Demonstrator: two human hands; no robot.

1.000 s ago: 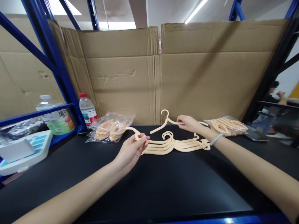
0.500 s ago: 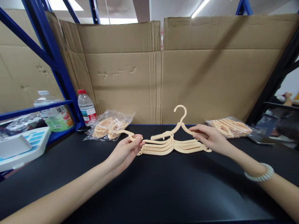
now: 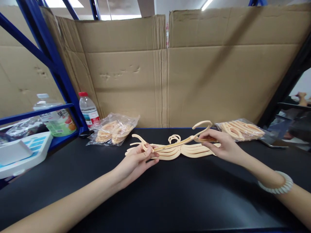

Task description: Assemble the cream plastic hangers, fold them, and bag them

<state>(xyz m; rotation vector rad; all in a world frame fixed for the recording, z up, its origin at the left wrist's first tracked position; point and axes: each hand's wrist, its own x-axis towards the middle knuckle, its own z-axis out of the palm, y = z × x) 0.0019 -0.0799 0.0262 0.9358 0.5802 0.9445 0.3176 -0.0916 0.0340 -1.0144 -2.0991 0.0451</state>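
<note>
A cream plastic clothes hanger [image 3: 176, 145] spans the space between my two hands, tilted, with its hook toward the right. My right hand [image 3: 223, 146] is closed around its right arm near the hook. My left hand [image 3: 138, 160] pinches the hanger's left end together with a curved cream piece [image 3: 139, 138] that sticks up past the fingertips. I cannot tell whether the two are joined. Below lies a stack of similar hangers [image 3: 198, 154] on the black table [image 3: 170, 197], their hooks pointing away. My left hand partly covers the stack's left end.
Clear bags of cream hanger parts lie at back left [image 3: 114, 131] and back right [image 3: 239, 129]. A red-capped bottle [image 3: 89, 110] stands by the blue rack post [image 3: 60, 77]. Cardboard [image 3: 126, 74] walls the back. A white-and-blue device [image 3: 29, 152] sits at left.
The right-hand hanger has tipped from upright, and its left end has come to my left fingers. The curved piece in my left hand has turned more upright.
</note>
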